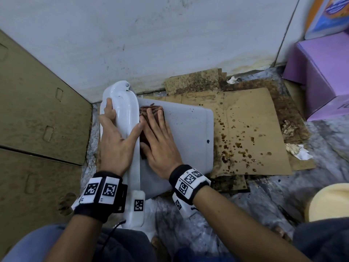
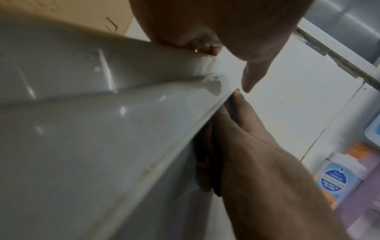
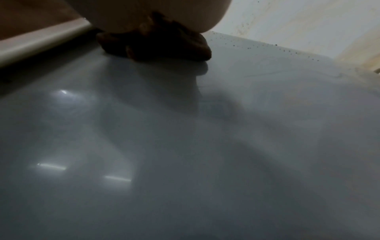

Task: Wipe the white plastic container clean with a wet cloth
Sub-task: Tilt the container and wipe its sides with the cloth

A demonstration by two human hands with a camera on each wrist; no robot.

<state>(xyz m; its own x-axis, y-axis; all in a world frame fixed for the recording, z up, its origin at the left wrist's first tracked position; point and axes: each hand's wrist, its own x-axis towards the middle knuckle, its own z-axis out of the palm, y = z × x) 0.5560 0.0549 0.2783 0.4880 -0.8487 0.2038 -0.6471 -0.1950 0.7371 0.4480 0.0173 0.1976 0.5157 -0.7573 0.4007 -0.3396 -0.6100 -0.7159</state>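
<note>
Right hand (image 1: pixel 160 146) fingers (image 1: pixel 154 118) lie flat, pressing brown ribbed cloth (image 1: pixel 149 110) onto smooth white plastic container (image 1: pixel 188 129). Left hand (image 1: pixel 115 144) fingers (image 1: pixel 108 108) curl over its glossy rim (image 1: pixel 126 110), thumb extended.

The head camera looked steeply down at both hands on the white container (image 1: pixel 185 129). Each wrist camera sat very near its surface, facing along the fingers; all views shared the brown cloth (image 3: pixel 164 47).

I can make out no legible words or numbers from here. Wrist bands (image 1: pixel 105 191) carry only black-and-white square code markers. Blue round label on bottle (image 2: pixel 334 177) is too blurred to read.
</note>
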